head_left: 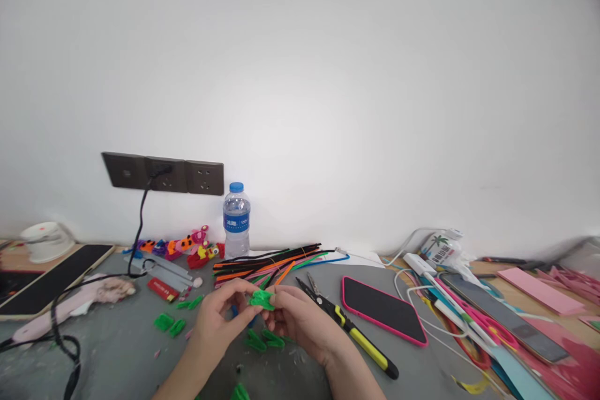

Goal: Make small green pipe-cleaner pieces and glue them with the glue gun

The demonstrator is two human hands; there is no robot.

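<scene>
Between the fingertips of both hands is a small fuzzy green pipe cleaner piece [261,300]. My left hand [222,319] pinches its left side, and my right hand [300,322] pinches its right side. Below the hands lie more folded green pipe cleaner pieces [265,340], with others [164,322] to the left. Behind the hands rests a bundle of coloured pipe cleaners [262,267] in black, orange, pink and green. Pliers with yellow and black handles [359,334] lie just right of my right hand.
A water bottle [237,222] stands by the wall. At left are a pink glue gun [65,309] with a black cord, a red lighter [162,290] and small colourful figures [180,244]. A pink-cased phone [383,310], white cables and pink scissors [497,328] lie at right.
</scene>
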